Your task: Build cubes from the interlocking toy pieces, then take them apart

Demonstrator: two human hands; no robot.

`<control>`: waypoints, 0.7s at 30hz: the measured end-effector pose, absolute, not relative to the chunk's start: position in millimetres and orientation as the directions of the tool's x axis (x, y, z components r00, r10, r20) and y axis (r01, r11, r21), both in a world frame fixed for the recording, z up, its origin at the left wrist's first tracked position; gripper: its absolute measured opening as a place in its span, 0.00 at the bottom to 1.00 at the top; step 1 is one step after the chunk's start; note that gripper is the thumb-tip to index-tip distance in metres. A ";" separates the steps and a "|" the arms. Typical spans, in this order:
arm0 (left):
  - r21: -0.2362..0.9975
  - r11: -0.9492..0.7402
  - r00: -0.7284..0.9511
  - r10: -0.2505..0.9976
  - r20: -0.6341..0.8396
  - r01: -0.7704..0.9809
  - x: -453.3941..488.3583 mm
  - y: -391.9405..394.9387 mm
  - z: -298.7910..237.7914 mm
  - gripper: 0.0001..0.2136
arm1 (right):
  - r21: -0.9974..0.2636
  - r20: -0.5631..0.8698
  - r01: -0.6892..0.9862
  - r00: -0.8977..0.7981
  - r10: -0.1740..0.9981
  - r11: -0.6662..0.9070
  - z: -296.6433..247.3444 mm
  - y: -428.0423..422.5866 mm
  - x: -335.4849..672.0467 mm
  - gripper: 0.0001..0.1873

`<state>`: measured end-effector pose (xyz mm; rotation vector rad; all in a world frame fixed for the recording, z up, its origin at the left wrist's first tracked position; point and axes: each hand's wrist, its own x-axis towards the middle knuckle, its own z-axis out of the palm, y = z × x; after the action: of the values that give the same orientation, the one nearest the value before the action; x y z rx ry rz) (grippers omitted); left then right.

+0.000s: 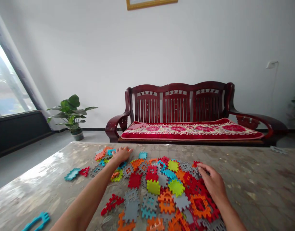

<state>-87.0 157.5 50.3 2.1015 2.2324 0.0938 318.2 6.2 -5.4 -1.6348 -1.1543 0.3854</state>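
Many flat interlocking plastic building pieces with notched edges lie heaped on the table, in red, orange, grey, lime green and blue. My left hand [122, 154] reaches to the far left of the heap, palm down with fingers spread over the pieces there. An orange piece [99, 155] and a small blue piece [143, 155] lie to either side of it. At the heap's right edge, my right hand [213, 183] has its fingers bent together at a small red piece [195, 164]. Its lower fingers are partly hidden. Nearby are an orange frame piece [192, 205] and a lime green square [176, 187].
The table [262, 189] has a glossy, patterned cover. Stray blue pieces [72, 174] lie on the left and a grey piece [278, 150] at the far right. Behind stand a wooden bench [176, 106] with a red floral cushion [192, 129] and a potted plant [77, 134].
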 end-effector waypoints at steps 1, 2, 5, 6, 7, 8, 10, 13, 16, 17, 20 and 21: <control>0.095 0.067 -0.066 0.998 -0.018 0.993 -89.2 154.9 47.4 0.26 | -0.870 0.288 0.492 0.478 0.829 0.018 -6.1 6.6 318.7 0.23; 0.099 0.066 -0.064 0.998 -0.022 0.993 -89.2 151.5 44.6 0.26 | -0.869 0.292 0.494 0.476 0.830 0.022 -6.8 6.9 319.3 0.23; 0.126 -0.008 0.012 0.999 -0.030 0.992 -80.5 137.2 37.3 0.25 | -0.869 0.288 0.495 0.476 0.831 0.018 -8.0 7.4 320.8 0.24; 0.141 -0.047 0.053 0.998 -0.037 0.989 -76.5 131.5 35.5 0.24 | -0.868 0.282 0.496 0.477 0.832 0.010 -8.0 7.3 321.2 0.24; 0.160 -0.091 0.100 0.994 -0.044 0.983 -72.6 125.9 33.9 0.22 | -0.868 0.275 0.497 0.478 0.834 0.001 -7.9 7.2 321.6 0.24; 0.182 -0.138 0.149 0.988 -0.049 0.974 -69.4 120.7 32.8 0.21 | -0.867 0.268 0.499 0.481 0.835 -0.010 -7.7 7.1 321.9 0.24; 0.234 -0.220 0.237 0.970 -0.047 0.947 -66.3 113.3 32.4 0.20 | -0.865 0.246 0.500 0.486 0.839 -0.036 -7.5 6.9 322.9 0.25; 0.315 -0.219 0.231 0.973 -0.004 0.924 -75.4 113.8 38.4 0.24 | -0.864 0.215 0.498 0.494 0.842 -0.071 -8.3 7.1 324.9 0.26; 0.316 -0.078 0.062 0.996 0.061 0.946 -103.7 128.4 51.3 0.27 | -0.859 0.214 0.506 0.495 0.842 -0.079 -10.4 7.8 327.1 0.26; 0.304 -0.015 -0.011 0.996 0.085 0.953 -116.4 135.1 55.7 0.29 | -0.857 0.216 0.509 0.493 0.843 -0.078 -11.2 8.2 327.7 0.26; 0.228 0.258 -0.288 0.951 0.111 0.939 -156.9 155.3 63.5 0.31 | -0.855 0.223 0.514 0.485 0.845 -0.070 -13.5 9.1 329.0 0.26; 0.221 0.287 -0.314 0.944 0.101 0.932 -169.4 161.3 63.7 0.31 | -0.855 0.225 0.515 0.484 0.846 -0.067 -13.9 9.3 329.3 0.26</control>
<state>-169.4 161.3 63.7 1.8095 2.4800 0.3716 329.3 9.3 -13.9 -1.7278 -1.1646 0.4133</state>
